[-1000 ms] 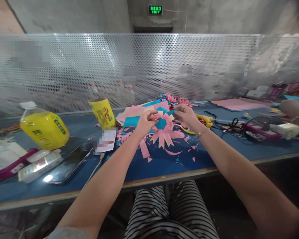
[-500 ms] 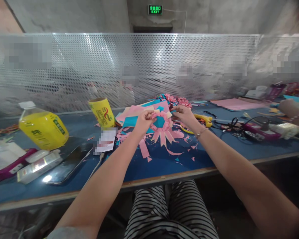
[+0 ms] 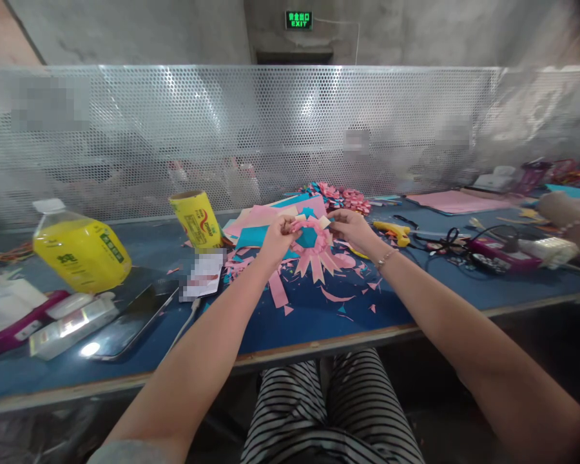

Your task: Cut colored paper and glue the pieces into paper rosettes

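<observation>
A pink paper rosette (image 3: pixel 311 246) with a blue centre and pink ribbon tails lies on the blue table (image 3: pixel 406 303), just past the middle. My left hand (image 3: pixel 276 237) pinches its left rim with closed fingers. My right hand (image 3: pixel 350 227) pinches the upper right rim, where a pale paper tab sticks up. Pink and blue paper scraps (image 3: pixel 336 295) lie scattered around it.
A yellow drink bottle (image 3: pixel 80 250) lies at the left beside a phone (image 3: pixel 128 320) and a plastic packet. A yellow can (image 3: pixel 198 219), coloured paper sheets (image 3: pixel 258 225), paper flowers (image 3: pixel 341 194), a yellow glue gun (image 3: pixel 391 230) and cables stand behind. Another person's hand (image 3: pixel 568 209) rests at the far right. A perforated metal screen backs the table.
My right hand moved left and closer to the rosette's upper right rim. My left hand stays pinched on the left rim. The rosette shifted slightly away from me.
</observation>
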`<state>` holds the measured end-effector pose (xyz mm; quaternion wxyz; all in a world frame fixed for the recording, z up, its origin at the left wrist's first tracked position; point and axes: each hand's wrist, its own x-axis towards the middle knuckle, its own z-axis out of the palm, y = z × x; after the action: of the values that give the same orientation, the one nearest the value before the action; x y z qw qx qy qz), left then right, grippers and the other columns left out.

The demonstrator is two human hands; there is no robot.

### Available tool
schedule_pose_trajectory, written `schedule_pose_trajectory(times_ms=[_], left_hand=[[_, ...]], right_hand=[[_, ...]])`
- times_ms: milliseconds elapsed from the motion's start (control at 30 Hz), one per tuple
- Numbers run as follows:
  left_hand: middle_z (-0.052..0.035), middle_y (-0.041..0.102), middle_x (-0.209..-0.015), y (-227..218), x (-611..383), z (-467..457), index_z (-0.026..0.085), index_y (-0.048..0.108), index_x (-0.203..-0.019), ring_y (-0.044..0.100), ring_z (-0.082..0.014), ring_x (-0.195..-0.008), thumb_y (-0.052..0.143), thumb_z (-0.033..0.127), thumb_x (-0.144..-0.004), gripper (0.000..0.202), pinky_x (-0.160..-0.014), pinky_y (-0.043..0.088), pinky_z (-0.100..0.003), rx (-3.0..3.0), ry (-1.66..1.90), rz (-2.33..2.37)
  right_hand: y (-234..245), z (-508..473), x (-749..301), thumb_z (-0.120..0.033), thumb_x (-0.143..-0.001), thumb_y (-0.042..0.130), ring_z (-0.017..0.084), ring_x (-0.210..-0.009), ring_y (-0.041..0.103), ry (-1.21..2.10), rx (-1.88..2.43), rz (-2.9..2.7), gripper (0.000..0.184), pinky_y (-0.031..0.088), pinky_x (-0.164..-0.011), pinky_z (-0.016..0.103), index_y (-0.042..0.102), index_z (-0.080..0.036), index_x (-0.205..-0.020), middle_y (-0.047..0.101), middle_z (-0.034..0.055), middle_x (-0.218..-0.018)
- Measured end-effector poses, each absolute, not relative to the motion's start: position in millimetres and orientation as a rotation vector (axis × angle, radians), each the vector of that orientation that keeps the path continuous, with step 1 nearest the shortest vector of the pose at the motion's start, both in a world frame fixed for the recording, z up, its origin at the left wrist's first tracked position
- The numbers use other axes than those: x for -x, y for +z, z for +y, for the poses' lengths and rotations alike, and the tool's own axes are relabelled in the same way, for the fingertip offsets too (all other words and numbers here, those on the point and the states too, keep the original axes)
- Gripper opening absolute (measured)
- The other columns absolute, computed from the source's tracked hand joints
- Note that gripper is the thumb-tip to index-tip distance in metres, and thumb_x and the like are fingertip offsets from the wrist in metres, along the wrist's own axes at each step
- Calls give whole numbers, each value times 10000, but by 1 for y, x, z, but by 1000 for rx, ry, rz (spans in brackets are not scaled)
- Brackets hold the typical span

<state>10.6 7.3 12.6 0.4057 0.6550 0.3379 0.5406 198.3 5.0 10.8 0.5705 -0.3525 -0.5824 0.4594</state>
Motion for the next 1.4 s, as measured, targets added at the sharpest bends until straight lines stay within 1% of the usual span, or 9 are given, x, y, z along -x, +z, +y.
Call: schedule_pose_trajectory(times_ms=[67, 167, 233, 367, 467, 900, 1100, 1233, 1400], left_hand=[[75, 387, -568, 12, -11, 8, 179, 448, -751, 391, -49, -463, 633, 148, -591, 246, -430, 356, -187, -1650, 1350, 852], [83, 364, -556, 10, -11, 9, 181, 437, -736, 387, -45, -458, 633, 144, -592, 246, -435, 340, -179, -1662, 1351, 872], [85, 352, -546, 8, -11, 11, 181, 428, -715, 389, -46, -466, 633, 134, -591, 244, -442, 322, -175, -1682, 1367, 897], [81, 383, -555, 6, -11, 13, 179, 407, -689, 390, -52, -497, 632, 104, -581, 260, -468, 301, -180, -1700, 1403, 930], [84, 381, -564, 7, -12, 10, 180, 396, -688, 375, -53, -513, 638, 98, -570, 282, -490, 298, -182, -1689, 1433, 974], [60, 410, -627, 8, -11, 8, 176, 403, -686, 401, -77, -589, 657, 155, -563, 283, -561, 310, -210, -1752, 1453, 1103], [72, 395, -605, 9, -11, 7, 178, 400, -704, 379, -67, -555, 657, 148, -559, 296, -533, 301, -202, -1721, 1458, 1110], [74, 390, -596, 8, -11, 8, 179, 399, -691, 378, -66, -548, 661, 149, -552, 299, -535, 306, -205, -1731, 1468, 1120], [62, 429, -625, 7, -10, 9, 180, 399, -698, 441, -85, -606, 649, 163, -572, 281, -594, 353, -225, -1785, 1478, 1100]], right_hand=[[12, 4, -197, -214, -570, 673, 92, -450, 539, 1082, 820, -1368, 203, 483, -464, 252, 587, -180, -750, 610, -22, -620], [12, 3, -197, -198, -571, 666, 98, -444, 544, 1096, 818, -1370, 197, 479, -460, 259, 581, -179, -748, 607, -24, -618], [11, 3, -197, -204, -577, 667, 98, -446, 547, 1114, 809, -1385, 202, 479, -459, 257, 576, -181, -756, 602, -28, -612], [10, 3, -198, -234, -593, 677, 103, -464, 559, 1154, 768, -1418, 217, 487, -465, 260, 570, -184, -776, 598, -30, -617], [11, 2, -198, -243, -586, 692, 105, -474, 565, 1179, 750, -1432, 228, 492, -468, 265, 566, -177, -765, 599, -30, -628], [16, -4, -199, -270, -593, 714, 109, -481, 574, 1261, 728, -1471, 245, 488, -512, 266, 579, -167, -770, 604, -24, -588], [18, -6, -199, -207, -561, 714, 100, -554, 587, 1313, 739, -1377, 235, 500, -577, 263, 614, -155, -768, 637, -2, -688], [17, -4, -200, -185, -581, 690, 98, -568, 580, 1323, 735, -1369, 222, 497, -583, 263, 613, -161, -788, 636, 3, -706], [18, -5, -201, -177, -600, 664, 95, -558, 571, 1326, 703, -1441, 231, 484, -574, 263, 599, -168, -822, 618, -3, -731]])
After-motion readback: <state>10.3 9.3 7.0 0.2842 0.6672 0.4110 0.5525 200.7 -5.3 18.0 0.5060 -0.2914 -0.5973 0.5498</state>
